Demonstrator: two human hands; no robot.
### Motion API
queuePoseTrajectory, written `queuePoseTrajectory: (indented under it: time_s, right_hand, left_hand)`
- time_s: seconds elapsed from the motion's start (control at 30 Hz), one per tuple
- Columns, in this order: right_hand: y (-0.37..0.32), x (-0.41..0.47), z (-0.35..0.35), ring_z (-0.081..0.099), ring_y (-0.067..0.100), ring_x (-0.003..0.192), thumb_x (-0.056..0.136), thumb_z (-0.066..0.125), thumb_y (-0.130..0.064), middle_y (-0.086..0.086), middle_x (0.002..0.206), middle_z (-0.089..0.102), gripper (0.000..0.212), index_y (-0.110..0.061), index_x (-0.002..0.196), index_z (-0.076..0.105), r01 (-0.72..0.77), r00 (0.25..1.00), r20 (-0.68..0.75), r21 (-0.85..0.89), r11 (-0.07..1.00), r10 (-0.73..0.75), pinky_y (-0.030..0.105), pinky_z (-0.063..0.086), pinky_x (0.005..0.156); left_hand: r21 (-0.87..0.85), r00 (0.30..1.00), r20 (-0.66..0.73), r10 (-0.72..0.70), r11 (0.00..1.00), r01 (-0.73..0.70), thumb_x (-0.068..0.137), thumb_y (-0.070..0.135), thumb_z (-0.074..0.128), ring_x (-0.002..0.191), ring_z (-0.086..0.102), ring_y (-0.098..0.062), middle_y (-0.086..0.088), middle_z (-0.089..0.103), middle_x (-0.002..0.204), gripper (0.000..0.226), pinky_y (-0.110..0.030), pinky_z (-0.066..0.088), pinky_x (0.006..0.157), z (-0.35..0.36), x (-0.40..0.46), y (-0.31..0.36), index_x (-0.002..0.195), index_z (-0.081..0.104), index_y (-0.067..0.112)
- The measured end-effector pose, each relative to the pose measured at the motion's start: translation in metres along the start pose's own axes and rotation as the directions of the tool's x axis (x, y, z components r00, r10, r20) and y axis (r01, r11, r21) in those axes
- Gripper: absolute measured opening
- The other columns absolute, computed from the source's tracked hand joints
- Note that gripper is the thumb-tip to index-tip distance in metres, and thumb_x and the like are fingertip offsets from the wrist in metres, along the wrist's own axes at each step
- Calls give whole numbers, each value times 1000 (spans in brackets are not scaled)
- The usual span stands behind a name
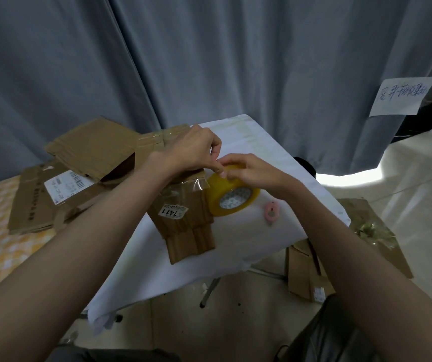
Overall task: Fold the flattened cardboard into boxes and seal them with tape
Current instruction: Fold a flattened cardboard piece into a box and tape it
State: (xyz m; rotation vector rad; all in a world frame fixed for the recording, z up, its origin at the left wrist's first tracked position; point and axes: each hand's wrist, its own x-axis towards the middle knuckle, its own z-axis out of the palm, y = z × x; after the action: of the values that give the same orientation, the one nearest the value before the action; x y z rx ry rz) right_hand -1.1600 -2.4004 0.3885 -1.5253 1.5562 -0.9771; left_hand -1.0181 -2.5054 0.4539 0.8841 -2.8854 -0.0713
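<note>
On white-covered table (275,152), cardboard box (183,218) lies w/ yellowish tape roll (232,195) touching its right side. Left hand (194,150) & right hand (251,169) both pinch the tape end atop roll. Risk: loose strip folds onto itself, or the roll slips.

Box (183,218) on table (275,158), tape roll (232,197) right of it, flattened cardboard (60,189) left.

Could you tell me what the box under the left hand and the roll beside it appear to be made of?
The box looks like brown corrugated cardboard: matte, ribbed flaps at its near end. The tape roll seems glossy yellowish clear plastic film on a printed, probably paper, core; a shiny strip runs from it onto the box.
</note>
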Motion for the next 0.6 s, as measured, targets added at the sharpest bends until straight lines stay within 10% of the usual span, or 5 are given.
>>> queuePoseTrajectory:
  time_s: [0.6]
  right_hand:
    - [-3,9,2,58,20,107,96,60,-20,3,112,64,11,-26,99,69,25,999,31,-19,1000,-24,29,52,88]
  left_hand:
    - [-21,980,192,-52,998,58,74,34,78,76,47,-11,8,47,85,26,-27,34,61,-10,-19,0,77,51,32]
